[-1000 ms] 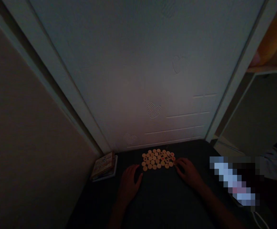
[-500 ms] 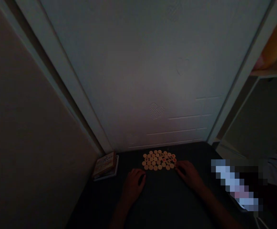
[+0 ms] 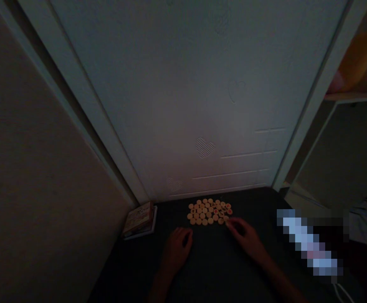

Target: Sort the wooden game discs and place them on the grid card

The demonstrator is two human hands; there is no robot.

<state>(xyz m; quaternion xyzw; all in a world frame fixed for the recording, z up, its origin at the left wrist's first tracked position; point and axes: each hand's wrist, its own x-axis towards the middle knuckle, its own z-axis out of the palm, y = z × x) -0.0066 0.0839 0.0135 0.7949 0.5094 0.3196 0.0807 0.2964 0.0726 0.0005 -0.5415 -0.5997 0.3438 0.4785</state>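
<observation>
Several round wooden discs [image 3: 209,211], some with red or black marks, lie packed flat in a cluster on a dark surface [image 3: 215,261] against a pale door. My right hand [image 3: 245,235] rests just below the cluster's right end, fingertips touching the nearest disc, fingers loosely spread. My left hand [image 3: 178,246] lies on the surface below the cluster's left end, apart from the discs, with its fingers curled under. The scene is very dim.
A small printed box [image 3: 139,219] lies at the surface's left edge by the door frame. The pale door [image 3: 202,126] with heart patterns stands right behind the discs. A blurred-out patch [image 3: 309,244] sits at right, with shelving [image 3: 354,97] beyond.
My right hand has slid a little down and left along the lower edge of the discs. My left hand has drawn back slightly and curled its fingers.
</observation>
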